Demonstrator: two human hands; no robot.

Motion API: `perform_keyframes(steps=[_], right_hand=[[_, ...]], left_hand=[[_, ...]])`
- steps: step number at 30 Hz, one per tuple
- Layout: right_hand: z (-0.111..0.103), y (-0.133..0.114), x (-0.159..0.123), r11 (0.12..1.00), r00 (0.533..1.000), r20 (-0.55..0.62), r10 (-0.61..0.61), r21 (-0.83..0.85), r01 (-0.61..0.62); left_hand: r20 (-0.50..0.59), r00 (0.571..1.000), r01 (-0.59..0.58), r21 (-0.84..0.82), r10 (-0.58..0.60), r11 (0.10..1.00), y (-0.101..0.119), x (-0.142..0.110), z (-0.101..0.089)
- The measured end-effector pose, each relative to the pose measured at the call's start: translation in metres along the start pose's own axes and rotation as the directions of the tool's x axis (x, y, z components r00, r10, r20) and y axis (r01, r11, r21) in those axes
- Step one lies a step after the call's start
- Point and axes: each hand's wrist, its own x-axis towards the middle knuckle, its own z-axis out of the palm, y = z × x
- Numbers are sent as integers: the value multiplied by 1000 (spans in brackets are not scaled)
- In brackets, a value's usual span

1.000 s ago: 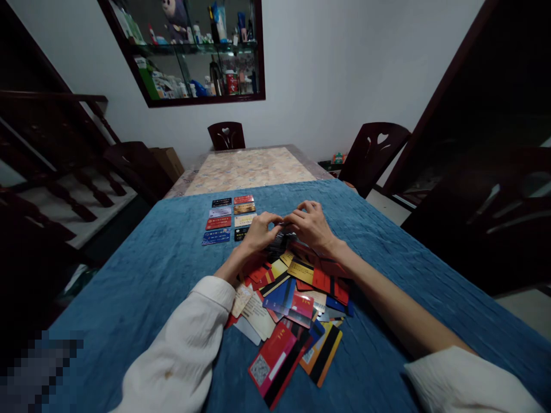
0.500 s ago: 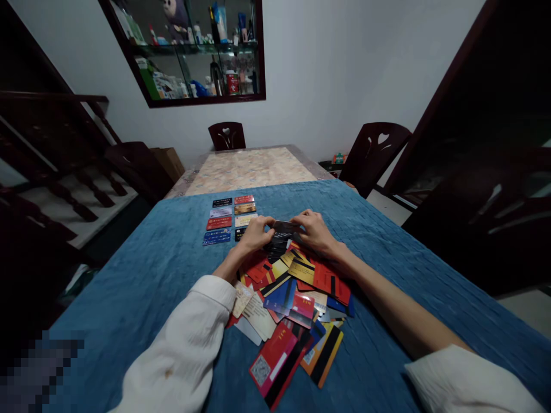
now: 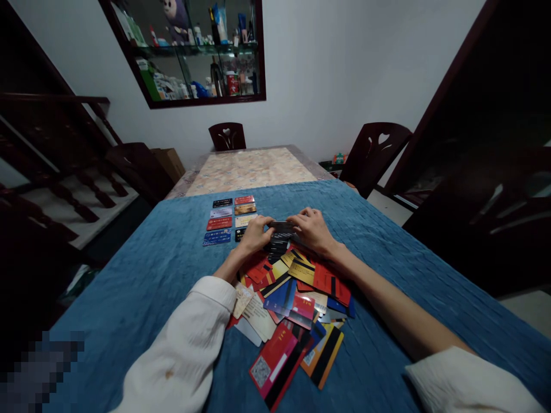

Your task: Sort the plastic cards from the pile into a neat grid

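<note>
Past the far edge of a card pile, my left hand [image 3: 256, 234] pinches the left end of a black card [image 3: 281, 225]. The other end is between the fingers of my right hand [image 3: 313, 230]. Several dark cards [image 3: 279, 245] lie overlapping just below it. Toward me spreads the loose pile of bank-style cards [image 3: 282, 295], red, gold, blue and white, many with magnetic stripes up. Beyond my left hand, cards stand in two neat columns, among them a red card [image 3: 219, 223] and a blue card [image 3: 217, 237]. My left hand partly hides the nearest black one.
A blue cloth [image 3: 172, 275] covers the near part of the table, with a patterned top [image 3: 258, 166] beyond. Dark wooden chairs [image 3: 374, 152] stand around it. A glass-shelved wall niche [image 3: 206, 103] holds bottles and a plush toy. A stair railing [image 3: 51, 97] is at left.
My right hand has shifted slightly left along the black card, closer to my left hand. The pile and the columns of cards look the same.
</note>
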Motion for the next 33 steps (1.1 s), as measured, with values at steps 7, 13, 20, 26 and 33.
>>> perform_keyframes(steps=[7,13,20,26,33], right_hand=[[0,-4,-3,996,999,-18,-38,-78,36],[2,-4,-4,996,999,-43,-13,-85,9],[3,-4,-5,996,997,-78,-24,-86,17],[1,-3,-6,992,995,-90,-52,-123,40],[0,-2,-6,992,994,-91,-56,-118,45]], left_hand=[[-25,999,40,-5,-40,999,-1,2,-3],[-24,998,58,-26,-59,998,2,2,-3],[-33,998,59,-52,-61,997,3,3,-3],[-24,998,65,-33,-65,997,3,2,-2],[-36,999,15,-76,-18,997,0,0,-1]])
